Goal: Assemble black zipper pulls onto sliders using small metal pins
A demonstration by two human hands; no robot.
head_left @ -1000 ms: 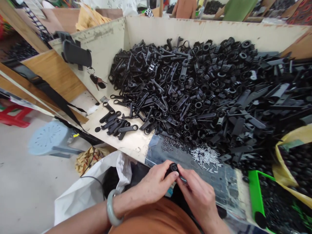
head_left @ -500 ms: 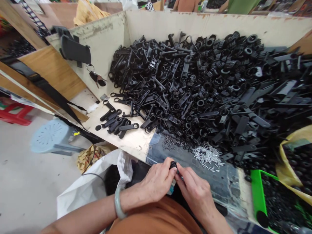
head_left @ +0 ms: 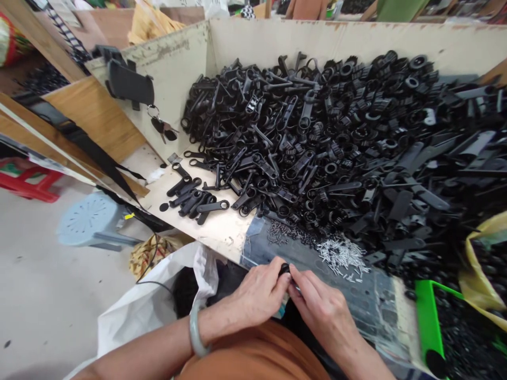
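Observation:
A small black plastic part [head_left: 284,269] sits between my two hands near the bench's front edge, mostly covered by fingers. My left hand [head_left: 261,290] is closed on it from the left, thumb and forefinger pressed against it. From the other side my right hand [head_left: 320,301] pinches at the same part; whatever else lies under its fingers is hidden. Beyond the hands, a pile of short silver pins [head_left: 343,255] and a scatter of tiny dark pieces [head_left: 283,232] lie on the grey work mat [head_left: 301,257]. Behind them rises a heap of black plastic handle-like parts [head_left: 293,137].
Several black handles [head_left: 198,203] lie apart on the board at left. A green bin [head_left: 430,322] and a yellow bag [head_left: 475,264] of black pieces stand at right. Left of my arm are a white sack [head_left: 146,311] and a blue stool [head_left: 89,219]. Keys [head_left: 164,129] hang from the side panel.
The surroundings have shifted slightly right in view as the camera turned. My hands stay together on the black part, which now appears turned a little, its ribbed side less visible.

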